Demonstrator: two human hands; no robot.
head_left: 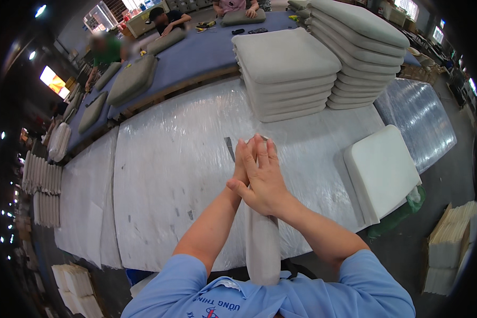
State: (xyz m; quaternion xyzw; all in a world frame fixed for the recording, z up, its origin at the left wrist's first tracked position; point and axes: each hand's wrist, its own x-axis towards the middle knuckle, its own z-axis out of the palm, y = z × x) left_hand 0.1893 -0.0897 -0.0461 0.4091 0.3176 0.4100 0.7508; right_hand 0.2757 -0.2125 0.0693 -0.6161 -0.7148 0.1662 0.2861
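A grey seat cushion stands on its narrow edge in front of my body, its length running away from my chest. My right hand lies over its upper edge, fingers stretched forward and thumb out to the left. Beside and partly under it, my left hand rests against the cushion with its fingers extended; much of that hand is hidden. The hands overlap near the cushion's far end. Below lies a pale work table wrapped in clear plastic film.
Tall stacks of grey cushions stand at the far right. A white cushion-shaped pad sits at the right edge. Beyond, people work at a blue table with more cushions. Piles of pale pads stand lower right.
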